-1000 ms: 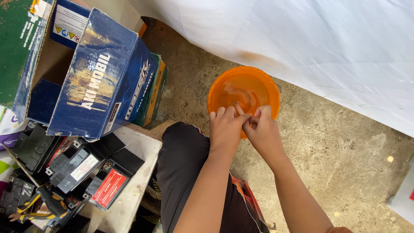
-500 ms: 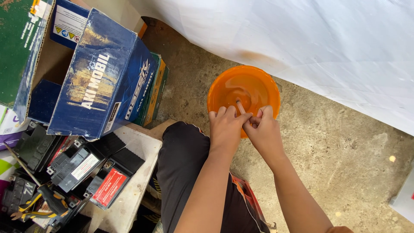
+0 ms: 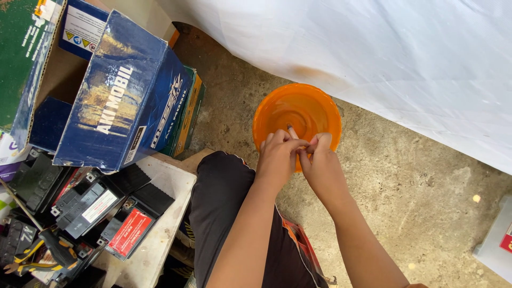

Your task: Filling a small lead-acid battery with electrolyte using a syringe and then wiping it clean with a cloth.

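My left hand (image 3: pixel 277 157) and my right hand (image 3: pixel 320 162) are pressed together over the near rim of a round orange basin (image 3: pixel 320 109) that stands on the concrete floor. The fingers of both hands curl in and meet. Between them they pinch a small pale piece with a dark tip (image 3: pixel 290 129), which pokes up over the basin; I cannot make out what it is. The basin's inside looks wet and holds nothing else that I can see. My dark-trousered knee (image 3: pixel 224 197) lies just left of my forearms.
A white sheet (image 3: pixel 400 58) hangs behind the basin. Blue and green cardboard boxes (image 3: pixel 122 101) are stacked at the left. Below them, several black batteries (image 3: pixel 85 202) and yellow-handled pliers (image 3: pixel 32 256) lie on a pale board. A grey box (image 3: pixel 496 240) sits at the right edge.
My fingers have closed in a little tighter around the small piece. The hands stay over the basin's near rim.
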